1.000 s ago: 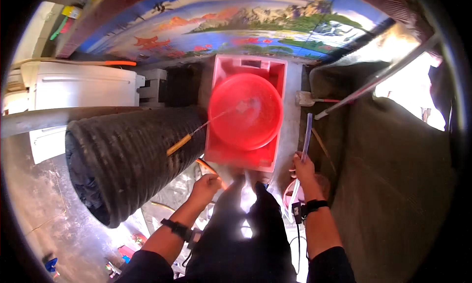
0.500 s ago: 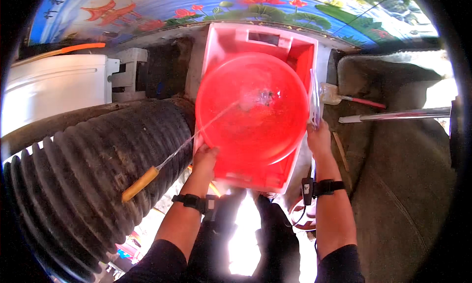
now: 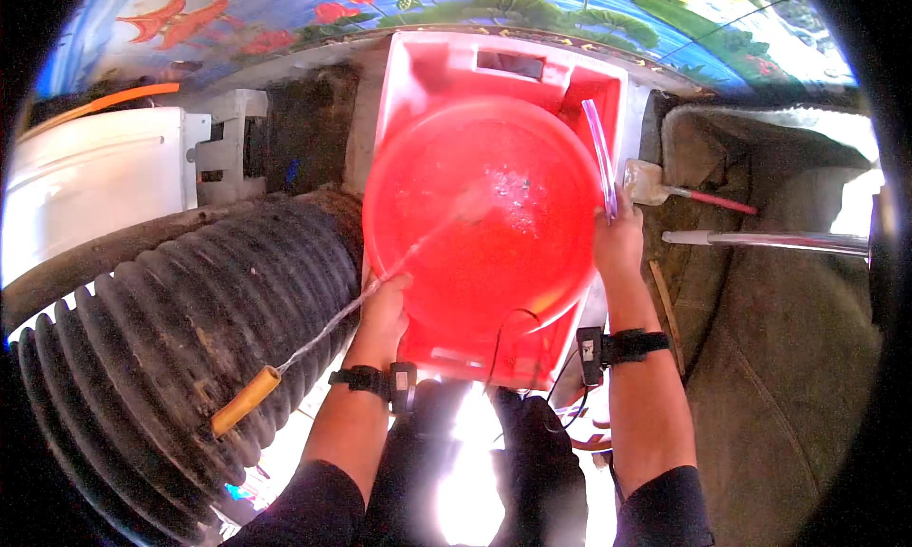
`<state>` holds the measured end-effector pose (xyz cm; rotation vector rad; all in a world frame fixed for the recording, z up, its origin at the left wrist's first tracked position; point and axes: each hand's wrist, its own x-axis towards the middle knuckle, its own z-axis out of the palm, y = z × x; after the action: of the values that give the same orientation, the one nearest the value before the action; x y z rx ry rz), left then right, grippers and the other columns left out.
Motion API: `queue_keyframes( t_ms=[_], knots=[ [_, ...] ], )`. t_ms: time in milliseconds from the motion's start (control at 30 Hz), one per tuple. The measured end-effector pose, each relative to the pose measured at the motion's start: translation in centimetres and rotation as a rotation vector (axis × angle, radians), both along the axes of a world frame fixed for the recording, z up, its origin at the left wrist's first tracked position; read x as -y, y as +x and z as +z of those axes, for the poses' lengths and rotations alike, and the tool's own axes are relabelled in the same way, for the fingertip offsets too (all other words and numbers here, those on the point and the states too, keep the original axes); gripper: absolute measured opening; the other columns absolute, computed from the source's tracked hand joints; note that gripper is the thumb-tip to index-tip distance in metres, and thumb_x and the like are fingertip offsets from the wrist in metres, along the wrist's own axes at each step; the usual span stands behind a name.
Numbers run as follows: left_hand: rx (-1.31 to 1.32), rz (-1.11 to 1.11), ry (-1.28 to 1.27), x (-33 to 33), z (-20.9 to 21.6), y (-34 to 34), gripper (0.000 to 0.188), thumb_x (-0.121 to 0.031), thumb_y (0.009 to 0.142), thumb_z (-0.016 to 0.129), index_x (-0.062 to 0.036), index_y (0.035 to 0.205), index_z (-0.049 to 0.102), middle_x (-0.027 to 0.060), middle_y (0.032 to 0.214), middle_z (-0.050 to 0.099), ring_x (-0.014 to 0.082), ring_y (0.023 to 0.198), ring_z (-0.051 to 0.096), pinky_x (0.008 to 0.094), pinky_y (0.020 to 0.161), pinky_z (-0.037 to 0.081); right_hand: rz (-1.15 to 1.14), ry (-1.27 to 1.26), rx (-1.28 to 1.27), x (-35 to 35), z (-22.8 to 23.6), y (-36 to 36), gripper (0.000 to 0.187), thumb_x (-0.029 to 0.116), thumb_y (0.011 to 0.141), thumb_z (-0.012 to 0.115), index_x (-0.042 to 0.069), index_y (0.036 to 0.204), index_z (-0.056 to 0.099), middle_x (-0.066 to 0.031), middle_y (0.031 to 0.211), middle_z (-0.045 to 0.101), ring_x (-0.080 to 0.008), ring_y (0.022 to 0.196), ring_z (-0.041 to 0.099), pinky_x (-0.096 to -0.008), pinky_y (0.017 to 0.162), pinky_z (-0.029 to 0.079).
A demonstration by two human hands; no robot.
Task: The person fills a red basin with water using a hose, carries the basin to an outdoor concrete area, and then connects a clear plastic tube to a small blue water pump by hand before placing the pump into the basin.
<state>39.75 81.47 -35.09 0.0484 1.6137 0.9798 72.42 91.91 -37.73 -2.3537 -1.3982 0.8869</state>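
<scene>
A: Both hands now at the red basin's rim; half a second back they sat lower, and the view has closed in on the basin.

B: Entry one, the held things?

A: Red round basin [image 3: 484, 234], resting in a red square crate [image 3: 499, 63]. Left hand [image 3: 385, 305] on the near-left rim, fingers curled over the edge, gripping it. Right hand [image 3: 617, 243] at the right rim, fingers closed round a clear plastic tube [image 3: 601, 153] that rises along the basin's right side.

B: Water?

A: Thin water jet [image 3: 380, 286] runs from a yellow nozzle [image 3: 245, 402] at lower left, passes just beside the left hand and splashes near the basin's middle.

B: Signs or painted surfaces?

A: Painted mural [image 3: 285, 15] along the top edge: blue ground, red flowers, green leaves. No packages legible.

B: Surroundings?

A: Large black corrugated pipe [image 3: 171, 338] lying left of the crate, the nozzle over it. White box-shaped container [image 3: 90, 196] at far left, an orange strip [image 3: 104, 101] above it. Grey concrete block [image 3: 228, 139] between container and crate. Right: a red-handled tool [image 3: 684, 191] and a shiny metal bar [image 3: 760, 241] over brown ground [image 3: 779, 376].

B: Wrists?

A: Black strap on each; a dark cable [image 3: 499, 333] hangs across the basin's near edge.
</scene>
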Motion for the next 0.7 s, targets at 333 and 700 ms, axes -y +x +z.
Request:
queue_keyframes(
  t_ms=[333,700],
  knots=[
    [-0.083,0.086,0.062,-0.2,-0.7,1.0,0.066,0.013,0.079,0.053,-0.0108,0.140,0.047,0.0095,0.127,0.060,0.0288,0.114,0.058,0.0437,0.097,0.048,-0.007,-0.087,0.094,0.0,0.7,0.0,0.039,0.024,0.092,0.059,0.013,0.129,0.059,-0.0244,0.118,0.056,-0.0429,0.102,0.061,-0.0490,0.089,0.051],
    [-0.077,0.086,0.082,0.3,-0.2,1.2,0.063,0.013,0.078,0.050,-0.0086,0.136,0.050,0.0099,0.126,0.061,0.0270,0.114,0.059,0.0419,0.098,0.048,-0.028,-0.204,0.024,-0.3,0.9,1.3,0.038,0.034,0.093,0.057,0.004,0.116,0.057,-0.0281,0.107,0.065,-0.0447,0.101,0.063,-0.0522,0.088,0.049]
  ],
)
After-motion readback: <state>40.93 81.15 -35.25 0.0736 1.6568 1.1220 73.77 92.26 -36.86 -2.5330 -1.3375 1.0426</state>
